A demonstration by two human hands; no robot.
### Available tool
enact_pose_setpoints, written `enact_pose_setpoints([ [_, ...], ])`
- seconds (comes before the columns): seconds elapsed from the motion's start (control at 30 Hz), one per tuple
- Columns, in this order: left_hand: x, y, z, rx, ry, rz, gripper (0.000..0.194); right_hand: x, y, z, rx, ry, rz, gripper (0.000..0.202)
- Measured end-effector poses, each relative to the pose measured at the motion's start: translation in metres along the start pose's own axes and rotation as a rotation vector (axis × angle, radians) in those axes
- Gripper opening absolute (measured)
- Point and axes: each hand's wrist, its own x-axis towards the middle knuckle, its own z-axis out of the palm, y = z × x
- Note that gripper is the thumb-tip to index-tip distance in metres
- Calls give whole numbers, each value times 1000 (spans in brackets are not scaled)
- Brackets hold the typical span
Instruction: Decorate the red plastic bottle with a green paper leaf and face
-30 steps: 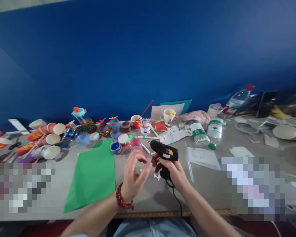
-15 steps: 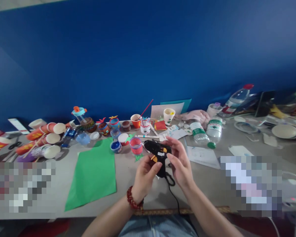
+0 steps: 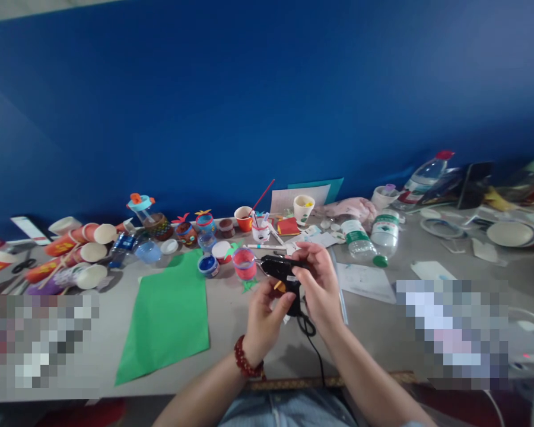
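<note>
A black glue gun [image 3: 281,268] with an orange trigger is held between my two hands, its nozzle pointing left. My left hand [image 3: 267,317] grips it from the left near the trigger and handle. Fingers of my right hand [image 3: 320,281] close on its rear upper part. Its black cord [image 3: 315,350] hangs down toward the table's front edge. Just left of the nozzle stands a pink-red cup [image 3: 244,264] with green paper pieces around it. An open blue paint jar [image 3: 209,266] is farther left.
A green sheet [image 3: 169,320] lies left of my hands. Decorated jars [image 3: 187,233] and an orange cup [image 3: 243,219] line the back. Paper cups [image 3: 91,253] are piled at the left. Plastic bottles [image 3: 385,236] and a white paper [image 3: 367,281] lie to the right.
The fingers of my right hand have moved over the rear top of the glue gun, covering its upper orange part. My left hand has shifted slightly right.
</note>
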Motion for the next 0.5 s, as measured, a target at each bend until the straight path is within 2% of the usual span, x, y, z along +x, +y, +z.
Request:
enact_pose_setpoints([
  [0.17, 1, 0, 2, 37, -1, 30, 34, 2, -3, 0, -25, -3, 32, 39],
  [0.37, 2, -2, 3, 25, -17, 38, 30, 2, -3, 1, -51, 4, 32, 35],
  [0.5, 1, -4, 2, 37, 0, 23, 31, 4, -5, -1, -128, -56, -4, 38],
])
